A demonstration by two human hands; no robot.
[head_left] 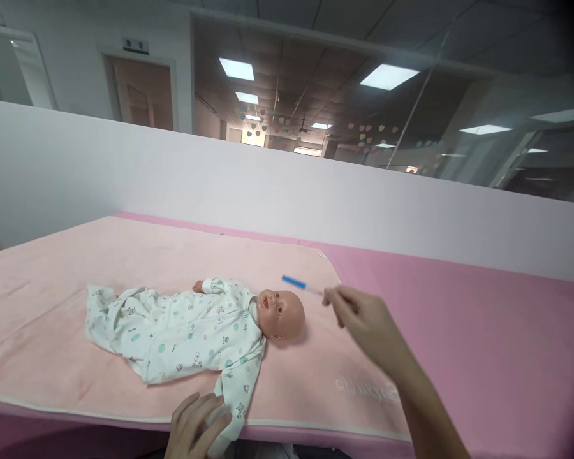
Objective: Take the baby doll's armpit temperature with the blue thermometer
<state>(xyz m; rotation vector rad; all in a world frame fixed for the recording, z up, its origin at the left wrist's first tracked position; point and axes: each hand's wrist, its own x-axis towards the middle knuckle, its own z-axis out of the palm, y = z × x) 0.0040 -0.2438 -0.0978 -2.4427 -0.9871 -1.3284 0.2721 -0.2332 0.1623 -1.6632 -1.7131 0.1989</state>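
Note:
A baby doll (pixel 281 315) in a white patterned sleepsuit (pixel 186 335) lies on its back, its head to the right. Between the fingertips of my right hand (pixel 363 322), just right of the doll's head, is the pale end of a thin stick with a blue end (pixel 294 282). The blue part points left, above and apart from the head; its exact kind cannot be made out. Along the near edge, my left hand (pixel 196 424) has its fingers loosely bent and spread beside the doll's near sleeve (pixel 242 395). Whether they touch the cuff is unclear.
Under the doll lies a peach blanket (pixel 138 248) with a white border, on a pink surface (pixel 483 331). A white partition (pixel 277 191) runs along the back. Behind it are a large window (pixel 335 83) and a wooden door (pixel 143 95).

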